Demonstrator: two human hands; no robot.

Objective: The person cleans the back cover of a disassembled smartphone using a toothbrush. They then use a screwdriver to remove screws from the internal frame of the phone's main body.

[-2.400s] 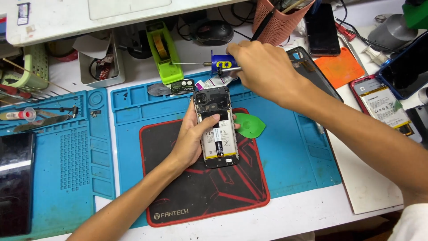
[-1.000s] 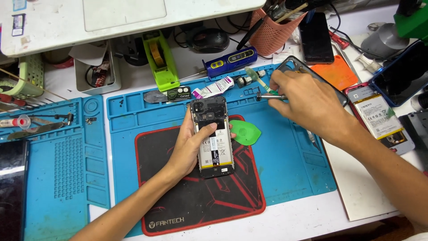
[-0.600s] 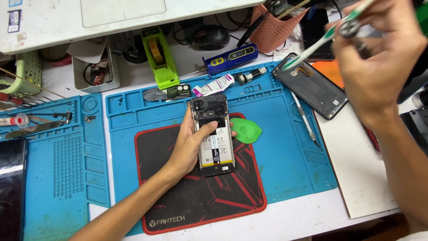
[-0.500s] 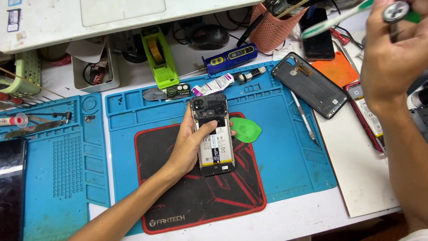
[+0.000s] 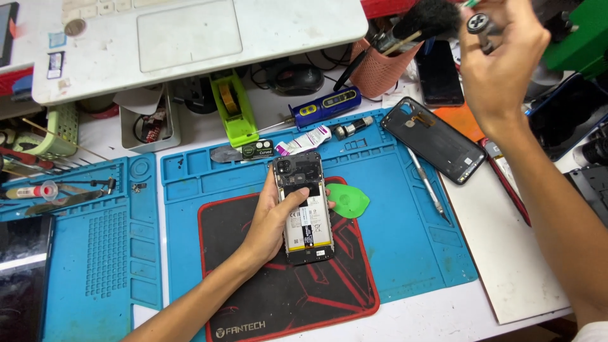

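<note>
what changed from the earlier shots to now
The right hand left the tools at the mat's top edge, picked up a small screwdriver and rose to the upper right. The left hand kept holding the opened phone on the black pad.

I look down on a white worktop [image 5: 525, 278] crowded from edge to edge. Two blue silicone work mats [image 5: 405, 234] lie side by side on it, and a black mouse pad with red trim [image 5: 285, 297] sits on the larger one. At the far edge a white laptop [image 5: 190, 38] rests raised above the clutter, its trackpad facing me. Behind the mats I see a green tape dispenser [image 5: 231, 107], a small grey parts tray [image 5: 149, 123] and a pinkish mesh pot [image 5: 380, 69] of brushes. Light is even and bright, with soft shadows. No wall, floor or window comes into my view.
</note>
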